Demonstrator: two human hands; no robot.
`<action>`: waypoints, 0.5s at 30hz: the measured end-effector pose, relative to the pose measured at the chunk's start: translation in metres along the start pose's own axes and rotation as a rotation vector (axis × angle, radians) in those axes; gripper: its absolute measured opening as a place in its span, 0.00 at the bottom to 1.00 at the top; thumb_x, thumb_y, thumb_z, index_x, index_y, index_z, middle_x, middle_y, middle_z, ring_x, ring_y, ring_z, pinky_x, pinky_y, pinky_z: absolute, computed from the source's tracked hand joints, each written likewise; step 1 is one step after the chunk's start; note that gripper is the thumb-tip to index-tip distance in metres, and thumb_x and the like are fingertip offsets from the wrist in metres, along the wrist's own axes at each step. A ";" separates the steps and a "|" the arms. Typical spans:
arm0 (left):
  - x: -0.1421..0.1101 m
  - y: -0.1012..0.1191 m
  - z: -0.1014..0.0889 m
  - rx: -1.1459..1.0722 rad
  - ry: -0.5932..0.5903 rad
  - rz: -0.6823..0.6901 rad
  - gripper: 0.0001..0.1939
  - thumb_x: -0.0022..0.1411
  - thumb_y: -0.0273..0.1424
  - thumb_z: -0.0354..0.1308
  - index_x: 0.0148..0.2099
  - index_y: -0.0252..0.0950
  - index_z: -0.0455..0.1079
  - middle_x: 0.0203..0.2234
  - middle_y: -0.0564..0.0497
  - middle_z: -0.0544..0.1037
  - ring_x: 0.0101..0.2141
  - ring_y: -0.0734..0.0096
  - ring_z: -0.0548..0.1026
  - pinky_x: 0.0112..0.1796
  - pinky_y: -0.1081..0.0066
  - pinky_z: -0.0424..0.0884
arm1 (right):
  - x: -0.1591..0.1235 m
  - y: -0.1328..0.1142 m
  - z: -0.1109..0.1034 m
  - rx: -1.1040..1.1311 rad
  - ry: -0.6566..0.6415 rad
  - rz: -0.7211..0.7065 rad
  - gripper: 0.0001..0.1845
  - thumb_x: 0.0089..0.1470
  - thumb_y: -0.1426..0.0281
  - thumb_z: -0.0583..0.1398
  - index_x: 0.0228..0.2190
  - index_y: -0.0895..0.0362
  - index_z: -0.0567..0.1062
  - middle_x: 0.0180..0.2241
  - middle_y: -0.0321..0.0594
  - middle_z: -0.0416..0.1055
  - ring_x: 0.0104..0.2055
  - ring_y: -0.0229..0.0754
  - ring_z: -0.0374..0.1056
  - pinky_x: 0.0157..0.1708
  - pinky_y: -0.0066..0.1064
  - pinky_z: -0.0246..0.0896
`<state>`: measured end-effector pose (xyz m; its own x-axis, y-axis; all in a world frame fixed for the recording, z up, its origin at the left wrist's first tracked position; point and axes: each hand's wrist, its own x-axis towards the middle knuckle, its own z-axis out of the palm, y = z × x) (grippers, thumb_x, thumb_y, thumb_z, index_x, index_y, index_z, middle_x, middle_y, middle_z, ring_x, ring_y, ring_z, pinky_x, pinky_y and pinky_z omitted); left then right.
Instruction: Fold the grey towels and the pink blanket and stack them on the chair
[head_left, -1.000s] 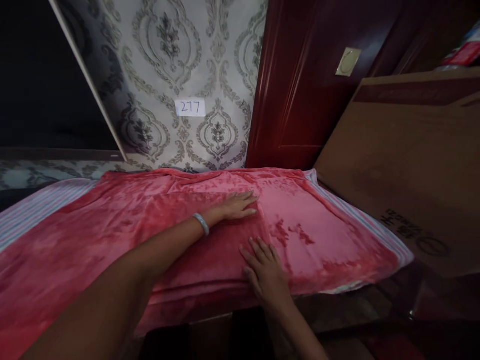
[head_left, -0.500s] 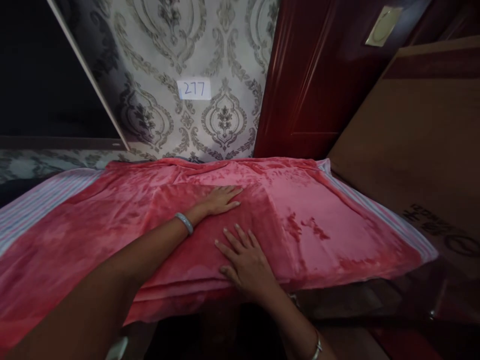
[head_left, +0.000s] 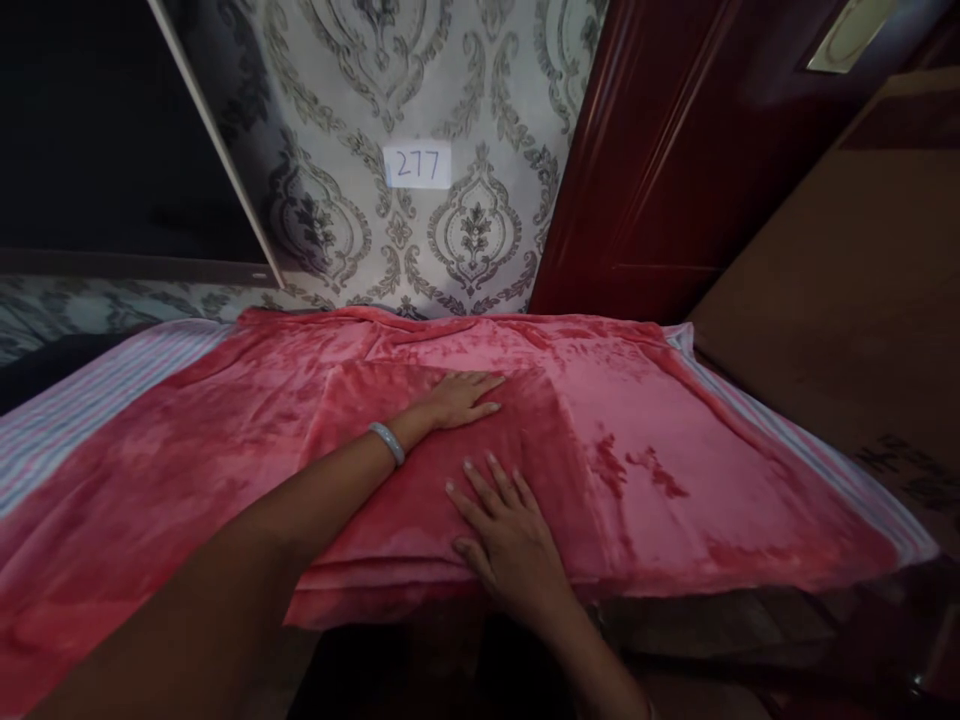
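A plush pinkish-red blanket (head_left: 637, 420) covers the surface in front of me. In its middle lies a rectangular folded section (head_left: 367, 420) of the same plush fabric, with layered folds along its front edge. My left hand (head_left: 459, 398) rests flat on the upper part of this section, fingers apart and pointing right. Lower down and to the right, my right hand (head_left: 514, 535) lies palm down near the front edge, its fingers spread. Neither hand grips anything. A bracelet (head_left: 387, 443) circles my left wrist.
Striped cloth (head_left: 97, 400) shows under the blanket at both sides. Behind stand a patterned wall (head_left: 322, 190) with a paper marked 277 (head_left: 418, 164), a dark screen (head_left: 112, 150) on the left and a dark red door (head_left: 660, 150). A large cardboard box (head_left: 847, 300) flanks the right side.
The whole view has shifted, so the scene sits slightly farther right in the frame. Both hands stay flat on the folded section in nearly the same places.
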<state>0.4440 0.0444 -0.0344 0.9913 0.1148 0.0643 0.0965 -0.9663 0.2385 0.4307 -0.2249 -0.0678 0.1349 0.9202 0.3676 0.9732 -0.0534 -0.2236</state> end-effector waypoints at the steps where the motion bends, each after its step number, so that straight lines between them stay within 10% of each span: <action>1: 0.000 0.001 0.000 0.014 0.004 -0.005 0.38 0.73 0.56 0.40 0.77 0.46 0.48 0.73 0.43 0.58 0.71 0.51 0.57 0.68 0.49 0.51 | 0.000 0.000 0.000 -0.001 0.003 -0.002 0.30 0.69 0.57 0.58 0.68 0.43 0.64 0.72 0.34 0.52 0.75 0.54 0.43 0.71 0.56 0.46; 15: -0.036 -0.001 -0.051 0.101 -0.017 -0.042 0.35 0.73 0.53 0.41 0.75 0.44 0.53 0.74 0.43 0.54 0.73 0.54 0.52 0.69 0.51 0.48 | 0.043 -0.021 -0.042 0.071 -0.094 -0.024 0.23 0.71 0.60 0.56 0.64 0.47 0.72 0.68 0.44 0.63 0.73 0.53 0.50 0.70 0.58 0.44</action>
<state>0.4036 0.0526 0.0127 0.9875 0.1523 0.0400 0.1453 -0.9791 0.1420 0.4243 -0.2003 -0.0097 0.0904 0.9535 0.2876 0.9599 -0.0064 -0.2804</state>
